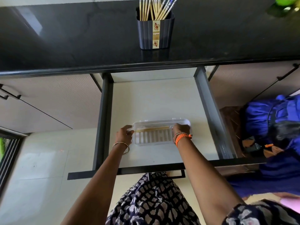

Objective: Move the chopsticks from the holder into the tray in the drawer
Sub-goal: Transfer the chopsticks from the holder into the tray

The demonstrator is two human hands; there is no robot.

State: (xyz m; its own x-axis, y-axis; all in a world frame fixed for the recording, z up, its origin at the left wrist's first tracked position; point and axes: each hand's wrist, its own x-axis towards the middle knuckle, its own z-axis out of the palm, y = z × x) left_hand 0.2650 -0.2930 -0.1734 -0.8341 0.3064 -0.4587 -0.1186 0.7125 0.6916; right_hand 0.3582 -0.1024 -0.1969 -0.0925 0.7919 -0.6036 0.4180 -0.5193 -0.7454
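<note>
With the first chopsticks (152, 128) laid in the clear tray (160, 142), a person's left hand (124, 134) grips its near end while the right hand (181, 129) pinches their tips; most chopsticks wait in the holder (155, 32) on the worktop (65, 38) beyond both hands.

Glossy black stone-like counter (65, 38), ribbed dark plastic holder (155, 34), pale wooden chopsticks (155, 10), clear plastic tray (155, 142), matt cream drawer (154, 98) floor.
</note>
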